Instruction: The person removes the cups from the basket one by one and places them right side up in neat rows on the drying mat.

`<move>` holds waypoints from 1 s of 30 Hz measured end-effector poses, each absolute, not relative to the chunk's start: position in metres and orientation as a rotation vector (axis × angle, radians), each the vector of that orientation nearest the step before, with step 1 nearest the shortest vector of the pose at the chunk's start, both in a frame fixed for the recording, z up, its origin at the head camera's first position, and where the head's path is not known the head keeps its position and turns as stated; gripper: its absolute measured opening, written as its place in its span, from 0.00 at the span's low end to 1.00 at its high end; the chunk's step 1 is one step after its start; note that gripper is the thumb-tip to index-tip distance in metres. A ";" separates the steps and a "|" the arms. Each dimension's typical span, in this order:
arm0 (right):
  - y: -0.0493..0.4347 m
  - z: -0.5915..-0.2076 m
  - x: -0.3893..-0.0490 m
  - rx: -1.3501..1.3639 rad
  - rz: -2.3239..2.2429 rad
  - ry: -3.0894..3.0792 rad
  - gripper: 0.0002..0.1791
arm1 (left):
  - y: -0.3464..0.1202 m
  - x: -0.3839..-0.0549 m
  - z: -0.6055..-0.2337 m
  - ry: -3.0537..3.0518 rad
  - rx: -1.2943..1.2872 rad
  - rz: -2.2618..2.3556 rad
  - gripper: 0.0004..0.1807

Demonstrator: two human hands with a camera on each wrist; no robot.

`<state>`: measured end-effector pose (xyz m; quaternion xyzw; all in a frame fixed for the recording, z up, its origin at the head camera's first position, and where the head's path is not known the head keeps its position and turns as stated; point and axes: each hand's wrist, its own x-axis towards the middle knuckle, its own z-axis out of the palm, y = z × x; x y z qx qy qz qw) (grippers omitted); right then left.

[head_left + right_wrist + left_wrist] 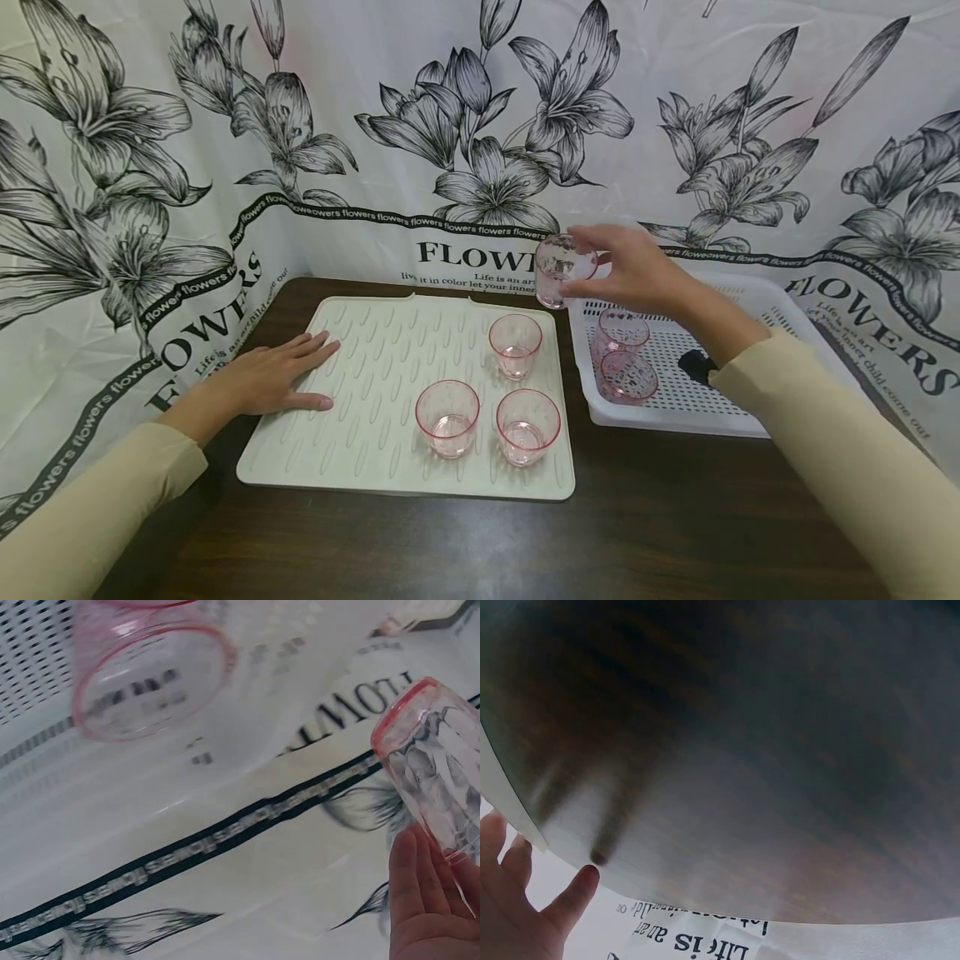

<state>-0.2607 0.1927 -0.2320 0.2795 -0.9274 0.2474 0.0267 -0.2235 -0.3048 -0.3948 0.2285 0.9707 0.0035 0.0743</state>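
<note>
My right hand (637,271) grips a clear, pink-rimmed drinking glass (551,287), thumb on one side and fingers on the other. The glass is held in the air near the mat's far right corner, beside the basket; it also shows in the right wrist view (439,769). On the left edge of the cream ribbed mat (360,417) rests my left hand (273,375), fingers spread. Three similar glasses stand on the mat's right part: one farther back (516,362), two nearer the front, a left glass (450,433) and a right glass (523,442).
To the right of the mat, a white perforated basket (675,423) holds two more pink glasses (628,379) and a small black object (696,367). Everything stands on a dark wooden table (465,542). A white flower-printed cloth (322,250) hangs behind and at the sides.
</note>
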 end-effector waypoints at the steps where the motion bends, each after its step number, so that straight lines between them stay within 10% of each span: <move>1: 0.188 -0.232 -0.261 0.880 0.765 -2.858 0.47 | -0.305 -0.223 -0.395 2.913 0.685 0.012 0.56; 30: 0.083 -0.259 -0.264 1.227 0.635 -2.924 0.47 | -0.307 -0.225 -0.395 2.904 0.702 0.034 0.56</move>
